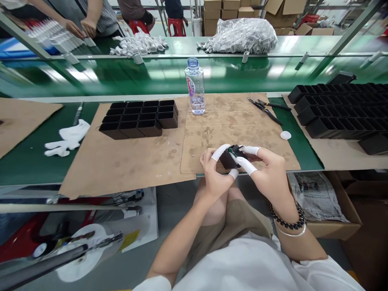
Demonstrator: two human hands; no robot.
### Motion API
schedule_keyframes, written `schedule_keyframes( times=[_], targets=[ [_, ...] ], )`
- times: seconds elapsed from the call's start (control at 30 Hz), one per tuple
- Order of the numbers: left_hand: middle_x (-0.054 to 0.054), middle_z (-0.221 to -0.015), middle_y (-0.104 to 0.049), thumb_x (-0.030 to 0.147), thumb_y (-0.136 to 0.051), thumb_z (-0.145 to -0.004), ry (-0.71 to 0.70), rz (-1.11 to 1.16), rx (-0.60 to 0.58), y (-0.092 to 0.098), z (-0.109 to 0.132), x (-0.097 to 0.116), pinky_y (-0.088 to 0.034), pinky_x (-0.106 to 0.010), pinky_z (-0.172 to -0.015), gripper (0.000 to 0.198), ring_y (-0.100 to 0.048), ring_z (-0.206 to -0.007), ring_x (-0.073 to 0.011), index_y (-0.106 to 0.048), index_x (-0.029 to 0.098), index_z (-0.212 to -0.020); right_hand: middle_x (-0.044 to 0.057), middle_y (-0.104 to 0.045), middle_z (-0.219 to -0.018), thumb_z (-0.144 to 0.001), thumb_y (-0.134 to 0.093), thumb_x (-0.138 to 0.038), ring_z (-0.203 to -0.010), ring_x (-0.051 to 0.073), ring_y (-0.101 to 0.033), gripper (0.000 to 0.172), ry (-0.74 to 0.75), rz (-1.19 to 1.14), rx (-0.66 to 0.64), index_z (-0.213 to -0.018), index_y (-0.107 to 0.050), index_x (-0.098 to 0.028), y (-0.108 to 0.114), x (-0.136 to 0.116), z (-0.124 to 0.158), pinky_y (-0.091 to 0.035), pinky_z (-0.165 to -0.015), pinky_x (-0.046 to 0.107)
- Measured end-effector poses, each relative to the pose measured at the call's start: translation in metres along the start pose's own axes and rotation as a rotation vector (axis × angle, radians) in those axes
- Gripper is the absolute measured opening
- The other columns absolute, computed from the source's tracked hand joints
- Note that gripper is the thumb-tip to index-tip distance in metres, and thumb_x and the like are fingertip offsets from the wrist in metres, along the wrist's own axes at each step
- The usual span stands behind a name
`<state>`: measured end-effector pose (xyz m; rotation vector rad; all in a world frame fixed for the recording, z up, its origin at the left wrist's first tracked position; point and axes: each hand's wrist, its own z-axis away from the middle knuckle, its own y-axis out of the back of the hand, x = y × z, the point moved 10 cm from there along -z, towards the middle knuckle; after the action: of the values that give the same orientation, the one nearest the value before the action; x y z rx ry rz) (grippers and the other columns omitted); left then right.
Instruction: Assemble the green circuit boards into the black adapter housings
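Note:
My left hand (214,171) grips a small black plastic box (227,160) near the cardboard's front edge, its thumb and index finger in white finger cots. At the box's open end, my right hand (266,169) pinches a small green piece (232,152) that looks like a circuit board. White cots cover fingers of this hand too. The green piece sits partly in the opening; its lower part is hidden. Ahead on the cardboard (230,125) stand a clear plastic bottle (198,91) with some liquid and no cap, and pliers (263,109) with dark handles.
To the left, several black boxes (139,119) stand in rows. More rows of black boxes (342,105) fill the right. A white glove (71,137) and a round white disc (285,135) lie on the bench. Beyond the green belt, a co-worker's hands (81,29) handle white parts.

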<state>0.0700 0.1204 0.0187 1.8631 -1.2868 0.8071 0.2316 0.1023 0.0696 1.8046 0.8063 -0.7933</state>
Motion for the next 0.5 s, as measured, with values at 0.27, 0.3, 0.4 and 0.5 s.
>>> schedule_keyframes(
  times=[0.27,0.3,0.4,0.5],
  targets=[
    [-0.005,-0.111,-0.067,0.015,-0.07,-0.071,0.058,0.274,-0.171,-0.004,-0.006,-0.01,-0.051,-0.042,-0.099,0.054,-0.065,-0.11,-0.026,-0.067,0.024,-0.124,0.004,-0.083,-0.098,-0.085,-0.077,-0.026,-0.083,0.02,-0.077,0.013,-0.064,-0.222,-0.048,-0.097,-0.079,-0.022,-0.003,0.005,0.001,-0.062,-0.076,0.032],
    [-0.006,-0.112,-0.067,0.015,-0.07,-0.071,0.057,0.254,-0.164,-0.004,-0.006,-0.011,-0.051,-0.042,-0.099,0.053,-0.065,-0.11,-0.026,-0.067,0.024,-0.124,0.004,-0.082,-0.096,-0.087,-0.076,-0.025,-0.082,0.02,-0.077,0.012,-0.021,-0.143,-0.029,-0.098,-0.079,-0.021,-0.002,-0.001,0.002,-0.061,-0.075,0.032],
    [-0.006,-0.112,-0.067,0.012,-0.07,-0.073,0.059,0.154,-0.129,-0.005,-0.004,-0.011,-0.052,-0.044,-0.1,0.051,-0.066,-0.109,-0.026,-0.065,0.024,-0.122,0.005,-0.079,-0.086,-0.09,-0.072,-0.023,-0.074,0.019,-0.073,0.011,0.127,0.154,0.045,-0.098,-0.078,-0.019,-0.004,-0.02,0.009,-0.057,-0.066,0.03],
    [-0.006,-0.112,-0.067,0.01,-0.068,-0.074,0.052,0.063,-0.109,-0.007,-0.003,-0.01,-0.052,-0.045,-0.102,0.05,-0.067,-0.109,-0.0251,-0.064,0.024,-0.121,0.005,-0.073,-0.078,-0.092,-0.07,-0.022,-0.067,0.019,-0.068,0.007,0.228,0.385,0.15,-0.092,-0.077,-0.018,-0.012,-0.028,0.016,-0.052,-0.059,0.03]
  ],
)
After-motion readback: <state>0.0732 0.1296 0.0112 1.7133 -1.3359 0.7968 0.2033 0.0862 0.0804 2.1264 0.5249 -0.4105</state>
